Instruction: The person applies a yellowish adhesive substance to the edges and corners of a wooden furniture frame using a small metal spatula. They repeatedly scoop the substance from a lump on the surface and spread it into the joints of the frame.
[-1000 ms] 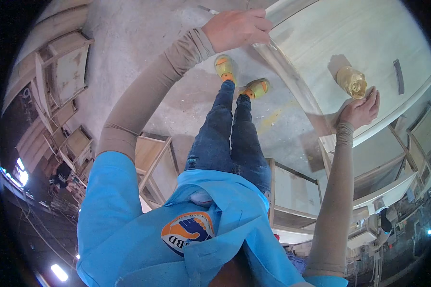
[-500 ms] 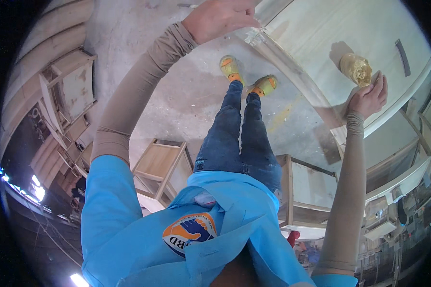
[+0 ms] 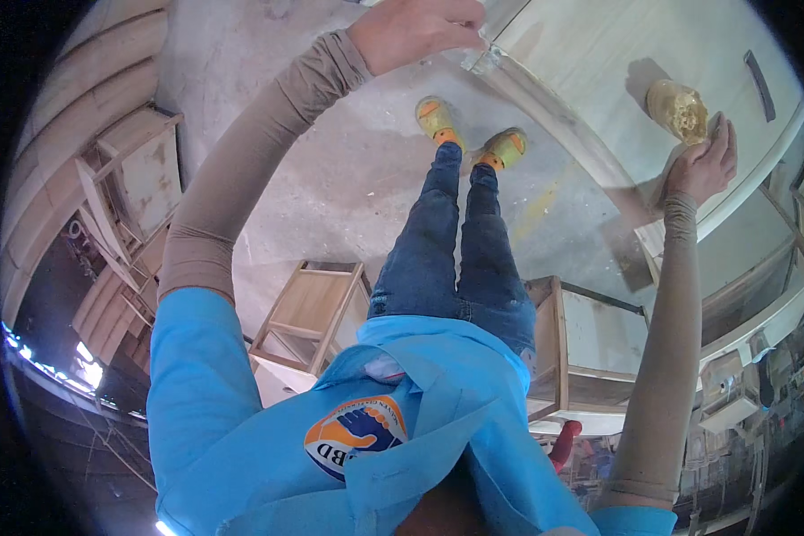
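My left hand (image 3: pixel 417 34) is at the top, beside the corner of a pale panel. Its fingers are bent together, and whatever they pinch is too small to make out. My right hand (image 3: pixel 706 163) is at the right, over the same panel (image 3: pixel 590 54). Its thumb side meets the near end of a translucent, amber-yellow tub (image 3: pixel 674 109) with a lumpy yellowish mass at its opening. The tub looks tilted toward the hand, and its shadow falls on the panel. Some of my right fingers stretch past it.
A dark narrow strip (image 3: pixel 760 85) lies on the panel to the right. Small wooden cabinet frames stand near my legs, at left (image 3: pixel 311 308) and right (image 3: pixel 598 335). More wooden furniture (image 3: pixel 138 165) is stacked at the far left. Pale, stained floor (image 3: pixel 330 192) surrounds my yellow shoes.
The view has shifted slightly, so tub, strip and right hand sit higher and farther right. My left hand keeps to the panel corner, and my right hand stays against the tub.
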Motion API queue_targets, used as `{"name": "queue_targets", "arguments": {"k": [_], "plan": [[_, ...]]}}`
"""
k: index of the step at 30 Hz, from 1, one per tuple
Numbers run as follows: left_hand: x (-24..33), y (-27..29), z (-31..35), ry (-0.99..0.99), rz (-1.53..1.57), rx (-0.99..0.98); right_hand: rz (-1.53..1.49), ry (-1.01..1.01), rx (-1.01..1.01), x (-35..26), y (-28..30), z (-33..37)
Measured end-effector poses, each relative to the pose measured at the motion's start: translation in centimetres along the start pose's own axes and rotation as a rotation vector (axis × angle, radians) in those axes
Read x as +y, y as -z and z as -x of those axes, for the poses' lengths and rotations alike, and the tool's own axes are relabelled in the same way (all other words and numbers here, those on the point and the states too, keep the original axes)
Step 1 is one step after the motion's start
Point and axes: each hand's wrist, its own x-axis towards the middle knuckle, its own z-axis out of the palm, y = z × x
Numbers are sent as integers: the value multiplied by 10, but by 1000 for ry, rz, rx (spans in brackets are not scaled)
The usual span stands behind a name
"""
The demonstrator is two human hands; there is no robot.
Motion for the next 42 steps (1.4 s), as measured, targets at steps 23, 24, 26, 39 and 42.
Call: {"name": "queue_targets", "arguments": {"k": [23,24,26,39,42], "plan": [[-21,5,-19,618,362,-218,-24,-78,-27,-5,1,4],[-27,1,-19,610,351,-229,-15,-83,-30,-4,2,5],[-36,-3,-15,605,293,-282,-21,-82,-33,-6,0,2],[-24,24,-16,551,518,-210,-35,-93,-16,-4,-1,4],[-7,30,-12,676,434,-171,-45,-91,-17,-3,0,4]]}}
